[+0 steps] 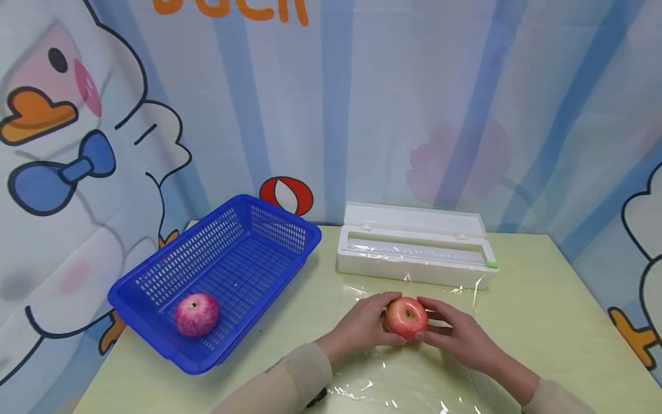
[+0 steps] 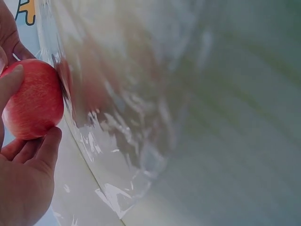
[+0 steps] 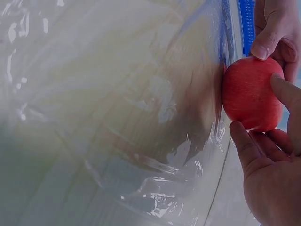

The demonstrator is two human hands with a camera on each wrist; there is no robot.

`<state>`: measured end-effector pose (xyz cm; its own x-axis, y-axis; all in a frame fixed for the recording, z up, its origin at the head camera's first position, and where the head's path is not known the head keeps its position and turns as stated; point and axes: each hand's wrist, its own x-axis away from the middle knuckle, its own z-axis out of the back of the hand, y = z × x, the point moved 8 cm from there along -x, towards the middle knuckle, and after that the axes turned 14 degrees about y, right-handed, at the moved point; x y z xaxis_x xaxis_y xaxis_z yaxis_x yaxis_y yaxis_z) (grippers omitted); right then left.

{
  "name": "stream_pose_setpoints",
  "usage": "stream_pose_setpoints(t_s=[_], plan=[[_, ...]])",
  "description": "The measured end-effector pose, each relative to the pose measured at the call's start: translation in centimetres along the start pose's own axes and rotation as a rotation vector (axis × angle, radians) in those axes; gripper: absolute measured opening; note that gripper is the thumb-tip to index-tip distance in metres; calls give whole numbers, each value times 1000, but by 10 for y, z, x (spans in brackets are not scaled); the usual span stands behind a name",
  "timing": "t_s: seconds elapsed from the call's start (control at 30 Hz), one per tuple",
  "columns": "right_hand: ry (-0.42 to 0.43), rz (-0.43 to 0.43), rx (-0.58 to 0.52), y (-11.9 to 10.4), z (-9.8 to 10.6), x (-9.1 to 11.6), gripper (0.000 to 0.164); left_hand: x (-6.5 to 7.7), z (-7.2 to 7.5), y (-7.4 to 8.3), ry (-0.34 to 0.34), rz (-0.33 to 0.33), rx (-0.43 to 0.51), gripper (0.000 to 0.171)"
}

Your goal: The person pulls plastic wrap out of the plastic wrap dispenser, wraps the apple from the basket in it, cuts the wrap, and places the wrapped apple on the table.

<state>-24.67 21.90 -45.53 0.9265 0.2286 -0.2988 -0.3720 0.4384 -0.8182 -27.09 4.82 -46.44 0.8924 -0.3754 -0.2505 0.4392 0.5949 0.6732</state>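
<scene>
A red apple (image 1: 407, 318) stands stem up on a sheet of clear plastic wrap (image 1: 393, 374) spread over the table. My left hand (image 1: 366, 323) grips it from the left, thumb near the front and fingers round the back. From the right, my right hand (image 1: 460, 336) holds the same apple between thumb and fingers. In the left wrist view the apple (image 2: 35, 100) touches the crinkled wrap (image 2: 122, 141). Both hands also show around the apple (image 3: 251, 94) in the right wrist view. The wrap runs back to a white dispenser box (image 1: 408, 267), its lid raised.
A blue plastic basket (image 1: 214, 359) stands at the left of the table, with another red apple (image 1: 197, 315) inside near its front end. A small green piece (image 1: 492, 265) sits at the box's right end. Behind the table hangs a printed cloth (image 1: 289, 115).
</scene>
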Motion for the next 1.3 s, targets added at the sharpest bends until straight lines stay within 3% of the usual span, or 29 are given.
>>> stream_pose_setpoints(t_s=[0.2, 0.83, 1.03, 1.3], plan=[[-4, 15, -20, 1, -3, 1, 69, 4, -1, -3, -8, 51, 54, 86], [-22, 14, -23, 1, -4, -2, 70, 6, 10, -9, -26, 98, 117, 88], [-15, 36, -18, -1, 2, 1, 72, 14, 28, -11, -50, 89, 45, 85], [-8, 115, 60, -4, 22, 12, 75, 40, 58, -12, -87, -17, -108, 75]])
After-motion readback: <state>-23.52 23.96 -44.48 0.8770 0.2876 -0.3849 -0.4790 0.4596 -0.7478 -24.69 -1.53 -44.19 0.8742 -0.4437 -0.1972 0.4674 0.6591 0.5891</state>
